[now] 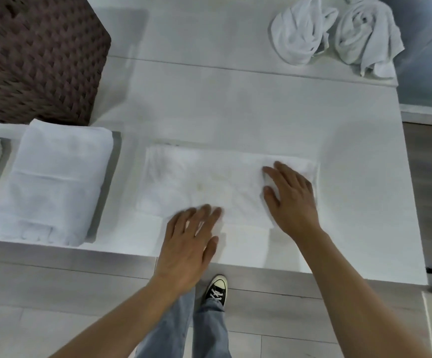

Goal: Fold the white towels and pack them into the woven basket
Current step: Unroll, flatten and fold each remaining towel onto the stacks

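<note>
White desk [235, 99], both hands flat with fingers spread on a half-folded towel [209, 182]: left hand [189, 244] near edge, right hand [291, 200] right end. Woven basket [34, 52] far left.

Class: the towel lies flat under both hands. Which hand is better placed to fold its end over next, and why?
Probably the right hand: it rests on the towel at its right end, by the short edge. The left hand lies on the near long edge.
</note>
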The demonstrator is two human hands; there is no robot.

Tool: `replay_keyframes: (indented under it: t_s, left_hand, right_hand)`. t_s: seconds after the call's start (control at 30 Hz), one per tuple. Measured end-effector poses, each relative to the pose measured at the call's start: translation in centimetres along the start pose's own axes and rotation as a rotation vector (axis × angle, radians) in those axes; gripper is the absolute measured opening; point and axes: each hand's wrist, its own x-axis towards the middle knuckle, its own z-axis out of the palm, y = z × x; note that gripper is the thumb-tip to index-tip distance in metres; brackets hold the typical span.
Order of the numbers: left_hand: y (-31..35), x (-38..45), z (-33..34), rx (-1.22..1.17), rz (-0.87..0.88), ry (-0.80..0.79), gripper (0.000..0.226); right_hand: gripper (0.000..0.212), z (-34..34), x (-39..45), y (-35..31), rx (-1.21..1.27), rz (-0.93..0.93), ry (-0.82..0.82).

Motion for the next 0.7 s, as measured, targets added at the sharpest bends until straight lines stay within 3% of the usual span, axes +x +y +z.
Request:
replay_keyframes:
  t_s: [0.2,0.33,0.53,0.7]
  left_hand:
    - [-2.7,4.3,-1.6,0.161,-0.096,0.014,0.058]
    - [-4.8,7.8,-1.4,0.156,-0.119,-0.062,0.066]
    - [-5.2,7.2,-1.0,0.167,-0.005,0.011,0.059]
    - [-2.9,-0.5,0.0,0.056,0.272,0.023,0.060]
  right_hand:
    - [0.033,0.5,-4.6,-3.8,-0.108,0.139,0.107]
    - [0.021,2.2,-8.1,-8.0,-0.118,0.109,0.197]
    - [0.028,3.9,-10.2,-10.3,-0.074,0.099,0.143]
    - [0.032,4.0,-10.2,-9.5,-0.014,0.064,0.153]
